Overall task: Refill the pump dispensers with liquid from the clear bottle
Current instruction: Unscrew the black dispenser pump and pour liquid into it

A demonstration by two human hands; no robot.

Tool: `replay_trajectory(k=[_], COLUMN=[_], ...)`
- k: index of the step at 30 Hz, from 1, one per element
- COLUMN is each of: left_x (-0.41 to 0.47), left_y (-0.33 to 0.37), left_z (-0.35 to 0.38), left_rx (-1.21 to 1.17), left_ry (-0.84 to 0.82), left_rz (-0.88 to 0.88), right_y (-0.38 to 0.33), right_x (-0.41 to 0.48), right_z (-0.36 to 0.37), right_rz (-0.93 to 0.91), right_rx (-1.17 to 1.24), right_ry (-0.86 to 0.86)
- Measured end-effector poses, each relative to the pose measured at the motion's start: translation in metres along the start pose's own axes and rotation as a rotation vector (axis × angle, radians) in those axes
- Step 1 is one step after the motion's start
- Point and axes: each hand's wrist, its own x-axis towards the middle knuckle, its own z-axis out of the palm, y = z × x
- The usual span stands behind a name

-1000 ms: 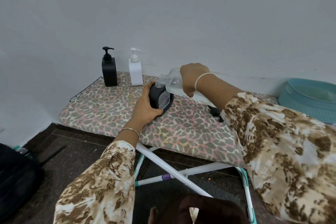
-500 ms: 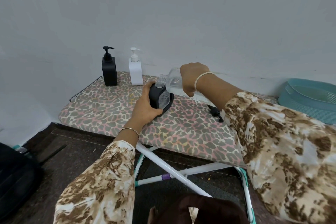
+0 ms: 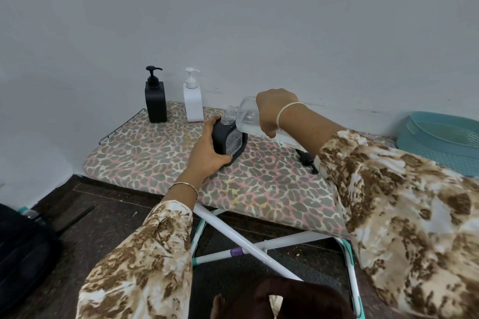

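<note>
The left hand (image 3: 207,153) is curling round the side of a dark open-necked dispenser (image 3: 230,142) that is standing on the ironing board (image 3: 155,158), with the thumb lying along its near lower edge. The right hand (image 3: 272,111) is gripping the clear bottle (image 3: 246,115) from above, fingers wrapping over its body. It is holding the bottle tilted so that the threaded mouth is sitting just over the dispenser's neck. Liquid is pooling in the bottle's lower side; whether any is running between the two mouths I cannot tell.

Two more dispensers are standing upright at the board's far left end, close to the wall (image 3: 259,21) and well apart from the hands. They are a black pump dispenser (image 3: 155,103) and a white pump dispenser (image 3: 193,103) just beside it, both with pumps on. A small black piece shaped like a pump top (image 3: 307,159) is lying on the board beneath the right forearm, partly hidden by the patterned sleeve (image 3: 388,202). That sleeve is covering much of the board's right end. Beyond it a teal basket (image 3: 440,142) is sitting at the far right, cut off by the frame edge.

The board is wearing a leopard-print cover in grey, pink and cream, with a wire rest (image 3: 119,124) projecting at its left end and white crossed legs (image 3: 246,246) showing underneath. The wall behind is showing plain pale grey. A dark speckled floor (image 3: 108,215) is spreading below, and a black bag (image 3: 20,248) is sitting on it at the lower left
</note>
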Motion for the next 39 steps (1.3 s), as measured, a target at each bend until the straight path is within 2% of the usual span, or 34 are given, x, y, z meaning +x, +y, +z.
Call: replay_trajectory(k=[39], left_x=[-0.0014], left_y=[0.0019], left_z=[-0.0001], left_rx=[-0.011], left_ry=[0.005], left_rz=[-0.007], right_y=[-0.0007], right_x=[0.0002], right_z=[-0.0031], right_rz=[0.011], right_rx=[-0.026], right_ry=[-0.023])
